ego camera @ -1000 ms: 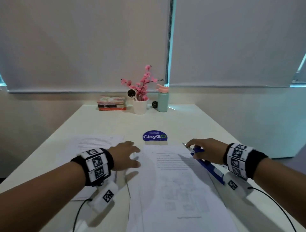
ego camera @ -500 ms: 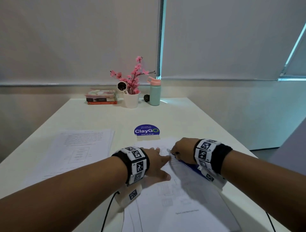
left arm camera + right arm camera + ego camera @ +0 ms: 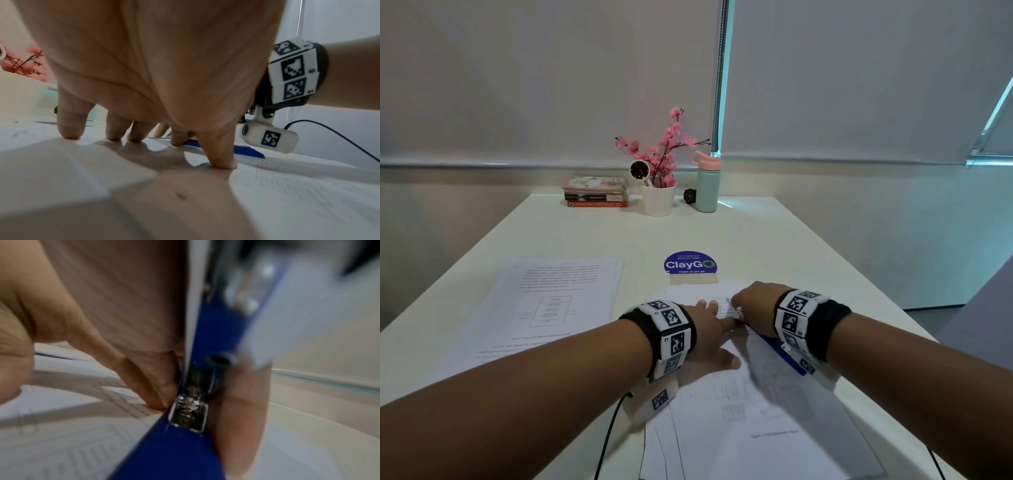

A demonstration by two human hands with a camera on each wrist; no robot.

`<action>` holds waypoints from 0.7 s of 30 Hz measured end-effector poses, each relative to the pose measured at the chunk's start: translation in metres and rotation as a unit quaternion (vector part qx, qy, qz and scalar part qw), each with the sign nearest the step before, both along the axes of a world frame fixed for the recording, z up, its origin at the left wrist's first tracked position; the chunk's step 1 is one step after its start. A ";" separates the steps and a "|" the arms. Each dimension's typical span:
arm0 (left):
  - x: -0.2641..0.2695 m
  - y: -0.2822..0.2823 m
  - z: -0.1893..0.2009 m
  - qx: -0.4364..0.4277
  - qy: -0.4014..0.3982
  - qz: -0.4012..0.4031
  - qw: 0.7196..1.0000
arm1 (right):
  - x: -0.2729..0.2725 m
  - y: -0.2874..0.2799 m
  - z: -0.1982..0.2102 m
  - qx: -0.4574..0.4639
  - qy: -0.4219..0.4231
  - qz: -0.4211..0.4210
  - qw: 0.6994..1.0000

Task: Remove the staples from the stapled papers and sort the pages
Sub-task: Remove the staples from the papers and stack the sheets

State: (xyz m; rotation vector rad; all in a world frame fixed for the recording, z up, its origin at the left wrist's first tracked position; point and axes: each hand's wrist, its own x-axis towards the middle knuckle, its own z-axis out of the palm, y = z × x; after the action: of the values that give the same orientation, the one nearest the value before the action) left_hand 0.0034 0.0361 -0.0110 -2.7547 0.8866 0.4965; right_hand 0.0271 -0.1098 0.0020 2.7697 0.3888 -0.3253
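Note:
A stapled set of printed pages (image 3: 756, 421) lies in front of me on the white table (image 3: 774, 240). My left hand (image 3: 710, 329) presses flat on its upper part, fingertips (image 3: 71, 133) spread on the paper (image 3: 287, 186). My right hand (image 3: 753, 305) grips a blue stapler-style staple remover (image 3: 779, 351), its metal tip (image 3: 732, 303) pointing at the top of the pages just beyond my left fingers. In the right wrist view the blue tool (image 3: 197, 394) runs between my curled fingers (image 3: 148, 386). The staple itself is hidden. A second pile of pages (image 3: 551, 301) lies to the left.
A round blue ClayGo sticker (image 3: 690, 263) sits just beyond the papers. At the table's far edge stand a stack of books (image 3: 595, 192), a white pot with pink flowers (image 3: 659, 195) and a teal bottle (image 3: 707, 185). Cables trail from both wrists.
Both hands have come together over the top of the pages. My left hand slid right onto the paper, and my right hand brought the tool's tip left to meet it.

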 end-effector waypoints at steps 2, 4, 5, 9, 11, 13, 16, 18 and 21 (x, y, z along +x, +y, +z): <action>-0.001 -0.001 0.002 0.007 -0.002 0.002 1.000 | 0.000 -0.002 -0.001 0.022 0.000 0.000 1.000; -0.001 -0.002 0.003 0.013 -0.003 0.003 1.000 | 0.001 -0.002 0.000 0.021 0.016 0.004 1.000; -0.002 -0.002 0.003 0.013 -0.002 0.004 1.000 | 0.002 -0.001 0.001 0.011 0.025 0.008 1.000; -0.003 -0.001 0.003 0.010 -0.003 0.001 1.000 | 0.001 0.002 0.003 -0.003 0.033 0.028 0.999; -0.003 0.000 0.003 0.011 -0.005 0.001 1.000 | 0.000 0.003 0.004 -0.013 0.032 0.032 0.999; -0.003 0.001 0.002 0.009 -0.007 0.001 1.000 | 0.001 0.004 0.002 -0.018 0.033 0.030 0.999; -0.003 0.002 0.002 0.009 -0.006 -0.001 1.000 | 0.002 0.004 0.002 -0.013 0.027 0.033 0.999; -0.003 0.002 0.001 0.009 -0.005 0.000 1.000 | 0.001 0.003 0.001 -0.012 0.025 0.033 0.999; -0.005 0.001 0.002 0.005 -0.005 -0.001 1.000 | 0.002 0.005 0.000 -0.008 0.013 0.019 1.000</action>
State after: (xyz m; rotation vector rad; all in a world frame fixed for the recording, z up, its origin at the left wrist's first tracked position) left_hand -0.0013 0.0375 -0.0086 -2.7456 0.8818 0.4838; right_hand 0.0287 -0.1044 0.0021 2.7408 0.4414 -0.3534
